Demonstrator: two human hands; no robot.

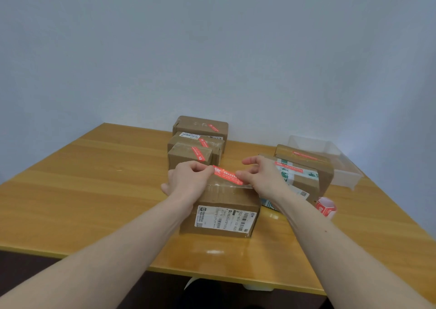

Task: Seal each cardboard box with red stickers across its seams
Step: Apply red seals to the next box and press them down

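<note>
A cardboard box (221, 204) with a white shipping label on its near side stands in front of me on the wooden table (94, 186). Over its top I stretch a long red sticker (228, 176). My left hand (188, 179) pinches the sticker's left end. My right hand (262, 174) pinches its right end. The sticker hangs just above the box top; whether it touches the cardboard I cannot tell.
Three boxes (200, 141) bearing red stickers line up behind the near box. Two more stickered boxes (304, 171) sit to the right, next to a clear plastic bin (330, 157). A roll of red stickers (326, 206) lies near the right edge.
</note>
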